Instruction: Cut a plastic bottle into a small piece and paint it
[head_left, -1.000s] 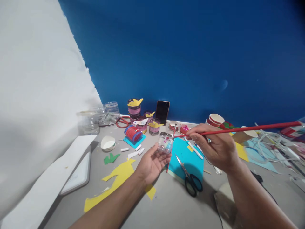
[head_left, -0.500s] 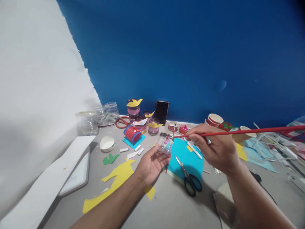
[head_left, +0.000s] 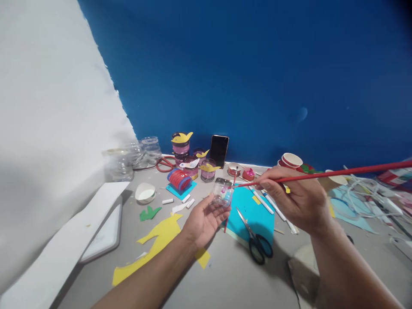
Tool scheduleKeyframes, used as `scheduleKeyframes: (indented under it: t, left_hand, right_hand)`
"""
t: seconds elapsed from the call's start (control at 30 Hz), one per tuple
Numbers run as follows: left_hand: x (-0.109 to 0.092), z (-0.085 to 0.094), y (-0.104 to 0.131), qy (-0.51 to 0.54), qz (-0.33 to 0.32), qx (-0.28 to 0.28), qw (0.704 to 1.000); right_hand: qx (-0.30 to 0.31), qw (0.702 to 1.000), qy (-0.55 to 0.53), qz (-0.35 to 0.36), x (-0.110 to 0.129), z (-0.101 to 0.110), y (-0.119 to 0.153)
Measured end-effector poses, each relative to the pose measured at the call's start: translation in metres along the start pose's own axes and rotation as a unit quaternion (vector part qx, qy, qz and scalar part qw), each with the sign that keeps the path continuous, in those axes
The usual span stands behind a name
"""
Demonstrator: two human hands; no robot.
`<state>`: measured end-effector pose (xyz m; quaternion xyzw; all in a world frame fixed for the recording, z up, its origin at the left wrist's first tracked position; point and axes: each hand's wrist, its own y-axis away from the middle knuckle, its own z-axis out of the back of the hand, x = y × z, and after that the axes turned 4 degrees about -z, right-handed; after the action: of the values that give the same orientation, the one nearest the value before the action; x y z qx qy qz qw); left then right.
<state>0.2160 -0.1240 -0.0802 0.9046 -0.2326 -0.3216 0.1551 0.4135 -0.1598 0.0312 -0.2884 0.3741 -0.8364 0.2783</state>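
Observation:
In the middle of the head view, my left hand is closed around a small clear jar that is tilted and carries pink marks on its side. A long red paintbrush is pinched in my right hand. Its tip meets or nearly meets the jar's right side; I cannot tell whether they touch. Below the jar lies a blue paper sheet, and black-handled scissors rest partly on it. Behind the jar is a small cup of pink paint.
Decorated jars with paper birds stand at the back beside an upright phone. Yellow paper scraps and a white bowl lie left. On the right are stacked paper cups, white pens and tangled cables.
My right hand has moved slightly right with the paintbrush, and the brush's far end has risen a little. My left hand and the jar have hardly moved.

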Motion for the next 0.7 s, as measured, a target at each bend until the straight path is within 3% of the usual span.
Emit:
scheduleKeyframes:
  t: [0.53, 0.7]
  left_hand:
    - [-0.0021, -0.0025, 0.002, 0.007, -0.01, -0.004, 1.0]
    - [-0.0025, -0.0027, 0.0014, 0.01, -0.003, 0.001, 1.0]
  right_hand:
    - [0.051, 0.998, -0.029, -0.007, 0.0028, -0.0067, 0.0045]
    - [0.037, 0.999, -0.024, -0.002, 0.0025, -0.0051, 0.0043]
